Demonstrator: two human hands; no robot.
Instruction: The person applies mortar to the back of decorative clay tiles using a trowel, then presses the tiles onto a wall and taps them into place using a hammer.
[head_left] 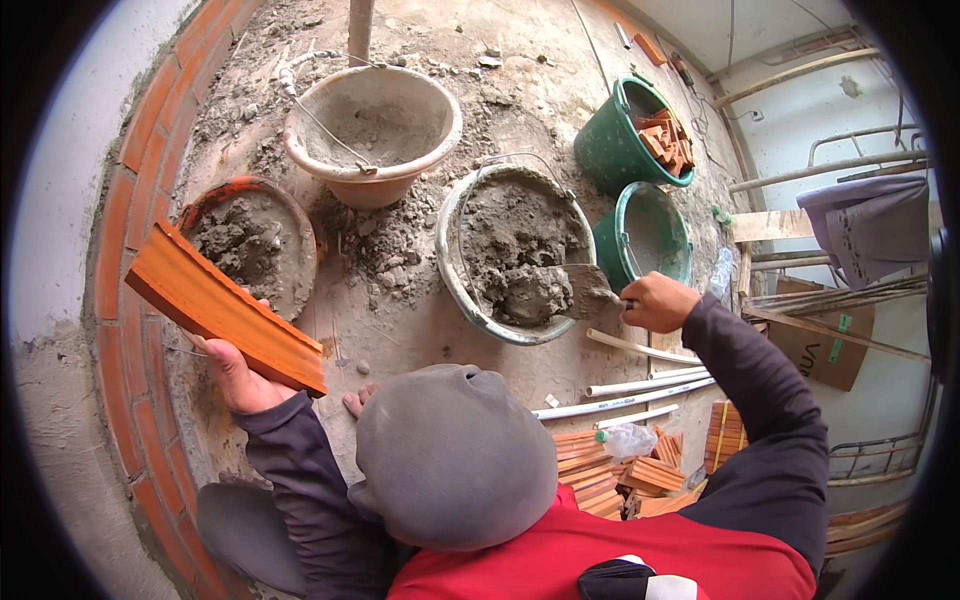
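My left hand (245, 380) grips one end of a long orange clay brick (225, 305) with ridged sides, tilted up beside the brick wall. With fingers wrapped round its handle, my right hand (660, 302) holds a mortar-smeared trowel (592, 290). The trowel's blade lies over the rim of a whitish bucket (447, 245), against a lump of wet grey mortar (530, 240) inside it. Behind the brick is an orange-rimmed tub (308, 235), also holding grey mortar.
A low course of bricks (125, 300) lines the left wall. Beyond stand a pale bucket (375, 187), a green bucket (605, 150) of brick pieces and another green bucket (608, 245). White pipes (640, 388) and stacked bricks (585, 465) lie at right, near poles (830, 170).
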